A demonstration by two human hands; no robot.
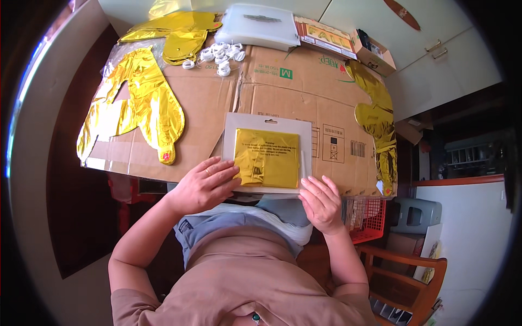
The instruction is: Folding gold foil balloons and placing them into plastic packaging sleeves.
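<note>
Far left: a large gold foil balloon, flat and uninflated [144, 106], lies on the flattened brown cardboard sheet [283, 92] that covers the counter.
Upper left: more folded gold foil balloon pieces [182, 32] rest at the far edge, with a heap of small white ribbon coils [220, 54] just beside them on the cardboard.
Left hand: the left hand [204, 185] lies palm down, fingers spread and open, its fingertips touching the left edge of the packet; it grips nothing.
Centre: a flat clear plastic packet on a grey backing card, holding a folded gold foil balloon [267, 157], lies at the near edge of the cardboard, between the two hands.
Upper centre: a white translucent plastic box [261, 24] sits at the far edge, with a flat printed carton [326, 37] to its right.
Right hand: the right hand [322, 202] rests open, fingers together and extended, at the packet's lower right corner, touching its edge.
Far right: a long crumpled gold foil balloon strip [378, 117] runs down the cardboard's right side.
Lower right: a red wire basket [367, 220] and a wooden chair [405, 271] stand below the counter.
</note>
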